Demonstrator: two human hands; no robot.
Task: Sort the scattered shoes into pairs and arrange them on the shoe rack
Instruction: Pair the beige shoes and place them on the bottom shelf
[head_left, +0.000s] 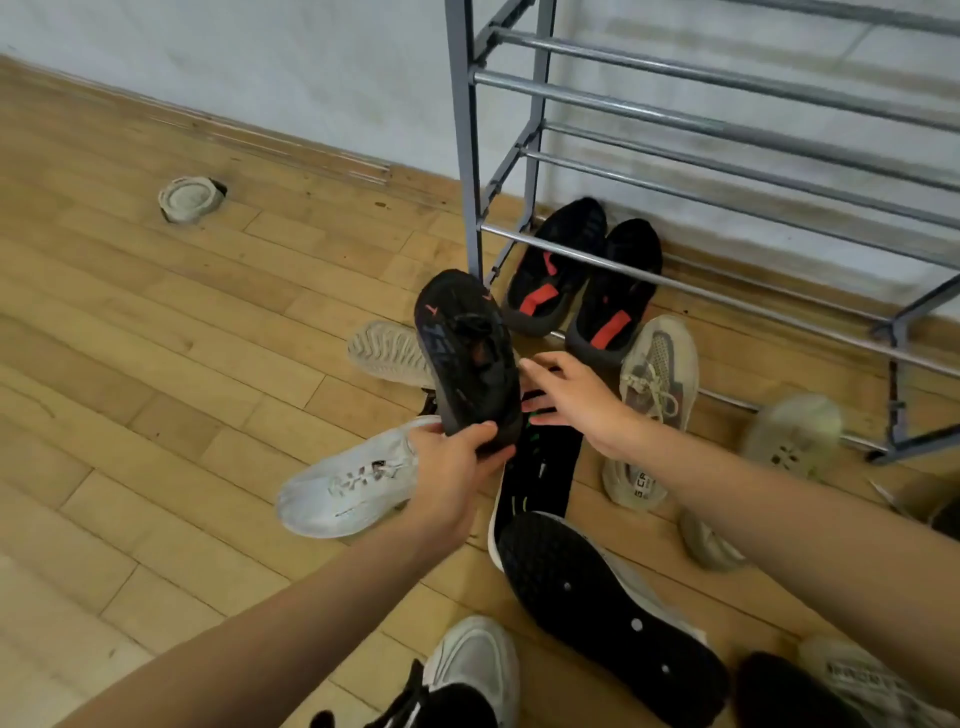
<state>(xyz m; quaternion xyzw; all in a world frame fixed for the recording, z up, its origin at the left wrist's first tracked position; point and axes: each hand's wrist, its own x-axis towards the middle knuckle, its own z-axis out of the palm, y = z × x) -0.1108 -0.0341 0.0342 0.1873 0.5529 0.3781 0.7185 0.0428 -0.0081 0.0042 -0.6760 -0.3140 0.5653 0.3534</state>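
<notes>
My left hand (457, 467) grips the heel of a black sneaker (467, 353) and holds it up, toe pointing away. My right hand (576, 400) reaches forward with fingers spread, just right of that shoe and above a black shoe with green marks (540, 467). A pair of black shoes with red stripes (582, 280) sits on the bottom bars of the grey metal shoe rack (727, 130). A white sneaker (348, 483) lies on the floor under my left hand. A beige sneaker (657, 379) lies to the right of my right hand.
Several more shoes are scattered on the wooden floor: a black-soled one upside down (608, 613), a beige sole (389, 351), beige ones at right (795, 431), a grey one near my feet (478, 665). A round beige object (189, 198) lies far left by the wall.
</notes>
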